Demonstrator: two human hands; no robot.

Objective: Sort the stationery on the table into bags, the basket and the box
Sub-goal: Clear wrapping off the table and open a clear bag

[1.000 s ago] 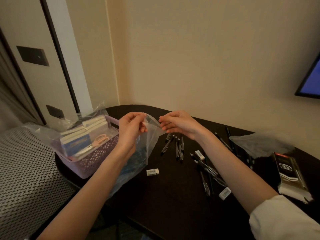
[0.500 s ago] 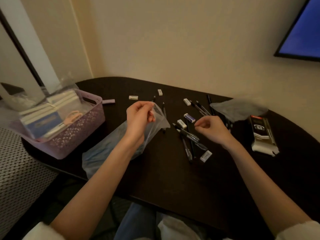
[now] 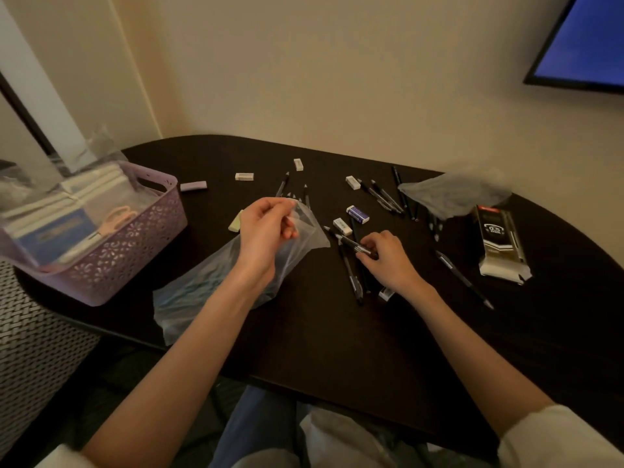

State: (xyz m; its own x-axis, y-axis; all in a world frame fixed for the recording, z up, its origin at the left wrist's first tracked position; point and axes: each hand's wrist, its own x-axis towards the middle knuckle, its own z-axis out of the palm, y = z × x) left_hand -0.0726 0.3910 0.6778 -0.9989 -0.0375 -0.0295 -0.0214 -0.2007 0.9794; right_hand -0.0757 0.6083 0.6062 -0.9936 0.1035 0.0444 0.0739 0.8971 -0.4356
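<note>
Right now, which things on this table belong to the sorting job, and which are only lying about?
For the job:
- clear bag, pinched by the left hand
- pen, gripped by the right hand
- loose pens
- erasers
- purple basket
- pen box

Just lying about:
- wall screen
- woven surface at left

Single view, head-worn, wide-angle. Looks forward and steeply down from above the near edge of the table (image 3: pixel 337 349). Close range: both forearms enter from the bottom corners, lap at bottom centre. Wall (image 3: pixel 304 79) fills the upper half; screen (image 3: pixel 587 38) cut at top right. Straight lines bow toward the edges.
</note>
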